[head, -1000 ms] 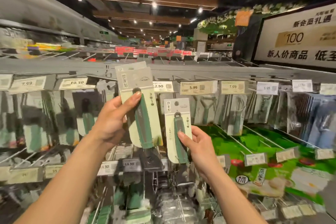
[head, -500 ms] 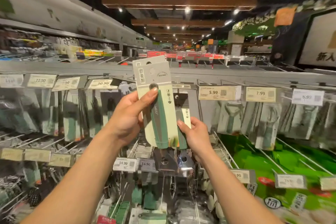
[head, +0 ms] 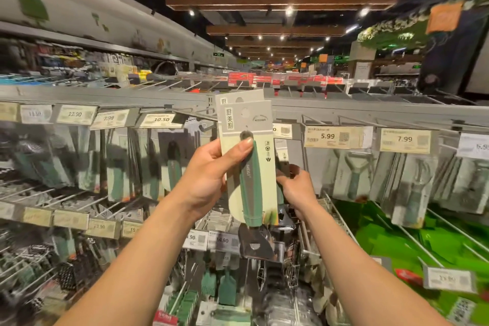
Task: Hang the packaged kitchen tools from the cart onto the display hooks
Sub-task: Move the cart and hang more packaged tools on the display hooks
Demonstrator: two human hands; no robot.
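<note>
My left hand (head: 209, 180) grips a stack of carded kitchen tools (head: 247, 145), pale cards with a green-handled tool and a steel blade below, held upright before the display. The thumb lies across the card front. My right hand (head: 297, 188) pinches a second carded tool (head: 282, 164), mostly hidden behind the stack, close to the rack. A bare display hook (head: 195, 114) juts out just left of the stack's top. The cart is out of view.
Rows of hooks carry packaged green-handled tools (head: 169, 167) on the left and peelers (head: 352, 174) on the right, under price tags (head: 333, 136). Green packages (head: 397, 241) lie lower right. Lower hooks hold more tools.
The view has shifted so the rack slid right. My right hand carried its card left and forward, behind the stack in my left hand. The left hand keeps its grip.
</note>
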